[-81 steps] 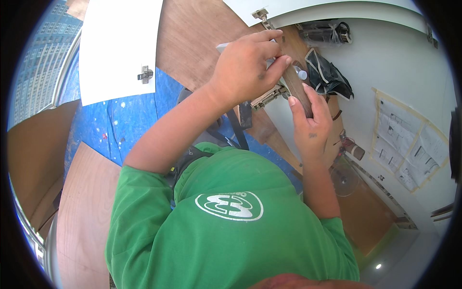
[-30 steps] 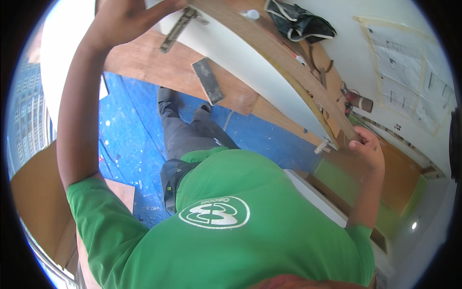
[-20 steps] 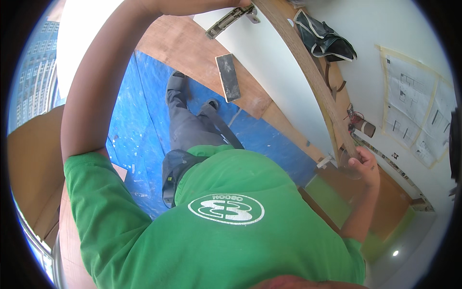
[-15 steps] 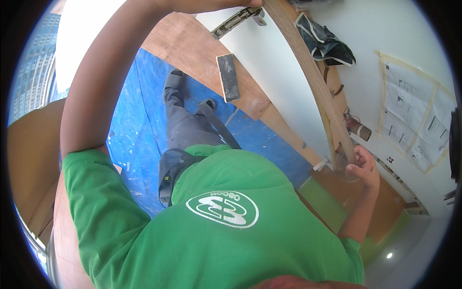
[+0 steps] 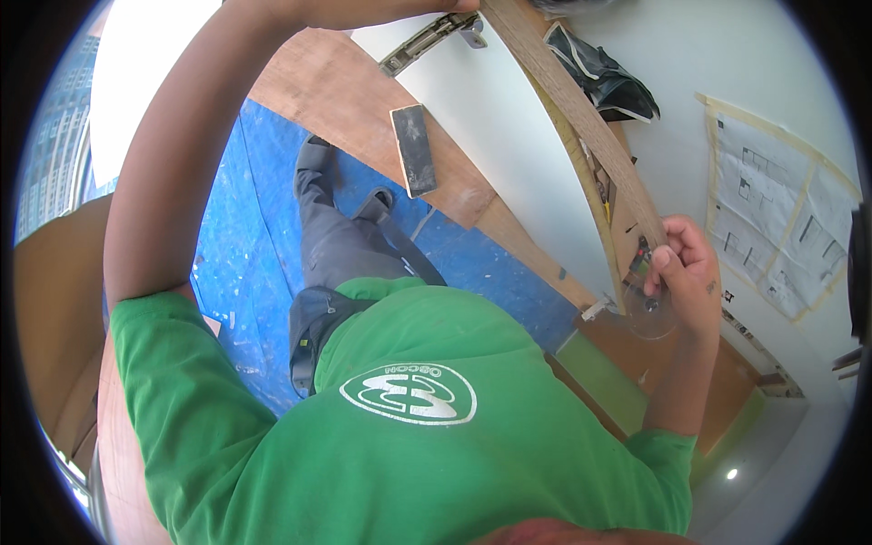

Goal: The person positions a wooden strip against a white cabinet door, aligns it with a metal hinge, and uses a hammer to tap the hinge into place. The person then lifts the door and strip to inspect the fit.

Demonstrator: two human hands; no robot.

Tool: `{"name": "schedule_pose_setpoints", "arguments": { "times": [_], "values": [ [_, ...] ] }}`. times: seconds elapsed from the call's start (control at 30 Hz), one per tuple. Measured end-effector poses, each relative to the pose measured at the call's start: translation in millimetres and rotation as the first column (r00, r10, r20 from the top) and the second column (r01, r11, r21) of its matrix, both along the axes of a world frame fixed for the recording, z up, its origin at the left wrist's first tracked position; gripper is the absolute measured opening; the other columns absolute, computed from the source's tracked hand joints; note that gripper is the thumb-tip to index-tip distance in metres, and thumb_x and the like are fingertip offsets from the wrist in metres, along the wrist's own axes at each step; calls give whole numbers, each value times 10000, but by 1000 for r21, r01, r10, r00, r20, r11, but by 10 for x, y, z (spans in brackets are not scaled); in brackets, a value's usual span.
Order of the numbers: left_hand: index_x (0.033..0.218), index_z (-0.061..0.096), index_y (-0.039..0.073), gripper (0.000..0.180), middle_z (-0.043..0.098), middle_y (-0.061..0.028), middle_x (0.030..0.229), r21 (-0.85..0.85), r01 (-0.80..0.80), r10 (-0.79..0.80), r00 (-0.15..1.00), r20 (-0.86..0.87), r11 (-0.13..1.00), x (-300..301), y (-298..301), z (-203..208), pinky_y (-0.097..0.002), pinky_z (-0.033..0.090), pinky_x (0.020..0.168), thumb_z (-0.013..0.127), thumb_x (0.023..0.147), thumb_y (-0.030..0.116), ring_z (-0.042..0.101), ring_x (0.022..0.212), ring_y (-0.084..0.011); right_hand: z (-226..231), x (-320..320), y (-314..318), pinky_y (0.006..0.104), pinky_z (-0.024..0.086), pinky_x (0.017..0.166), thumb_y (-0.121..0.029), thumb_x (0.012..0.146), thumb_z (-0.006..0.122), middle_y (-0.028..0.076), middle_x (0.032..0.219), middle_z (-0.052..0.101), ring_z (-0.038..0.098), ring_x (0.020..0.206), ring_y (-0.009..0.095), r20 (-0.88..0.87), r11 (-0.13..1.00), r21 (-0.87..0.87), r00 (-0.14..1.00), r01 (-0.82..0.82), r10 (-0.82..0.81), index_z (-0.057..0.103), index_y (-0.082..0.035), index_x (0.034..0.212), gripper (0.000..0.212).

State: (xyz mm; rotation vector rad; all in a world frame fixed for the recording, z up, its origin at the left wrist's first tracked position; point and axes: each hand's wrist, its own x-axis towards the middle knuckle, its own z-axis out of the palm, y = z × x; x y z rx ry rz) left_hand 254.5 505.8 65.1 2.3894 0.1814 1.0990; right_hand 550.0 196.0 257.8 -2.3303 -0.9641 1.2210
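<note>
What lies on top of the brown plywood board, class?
A dark rectangular block lies on the plywood board. The white panel hides part of the board; anything there cannot be seen.

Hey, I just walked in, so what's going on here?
The person's right hand grips the near end of a long wooden strip that runs alongside a white panel with a metal hinge on it. The left hand is farther up by the strip, cut off by the picture's edge, so its grip is unclear. A dark-faced block lies on plywood.
</note>
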Motion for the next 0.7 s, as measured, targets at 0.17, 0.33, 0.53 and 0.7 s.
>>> {"name": "schedule_pose_setpoints", "arguments": {
  "times": [0.17, 0.33, 0.53, 0.7],
  "values": [
    [1085, 777, 63, 345, 737, -102, 995, 35, -79, 80, 996, -47, 996, -130, -71, 109, -417, 502, 898, 835, 857, 315, 689, 961, -292, -145, -241, 349, 239, 448, 555, -182, 958, 756, 18, 805, 643, 580, 604, 72, 24, 995, -74, 997, -66, 68, 602, -13, 1184, 321],
    [1099, 778, 58, 367, 739, -111, 1009, 44, -83, 85, 995, -47, 996, -160, -71, 114, -412, 501, 904, 856, 840, 306, 689, 969, -294, -226, -534, 787, 249, 437, 529, -243, 965, 762, 4, 726, 628, 557, 559, 72, -13, 976, -151, 987, -159, 159, 616, -10, 1104, 308],
    [1101, 783, 67, 367, 736, -118, 1023, 79, -87, 91, 995, -49, 993, -176, -72, 134, -415, 494, 917, 870, 830, 299, 687, 987, -293, -401, -670, 1118, 253, 439, 521, -324, 1006, 722, -9, 640, 593, 557, 538, 70, 28, 951, -163, 963, -261, 269, 638, -13, 1005, 322],
    [1102, 782, 70, 364, 737, -118, 1032, 99, -76, 78, 997, -17, 992, -172, -68, 113, -416, 485, 934, 867, 832, 299, 687, 1002, -288, -639, -521, 1000, 244, 437, 533, -341, 1021, 702, 1, 665, 618, 548, 560, 58, -23, 974, -47, 975, -223, 222, 641, -49, 902, 322]
  ]
}}
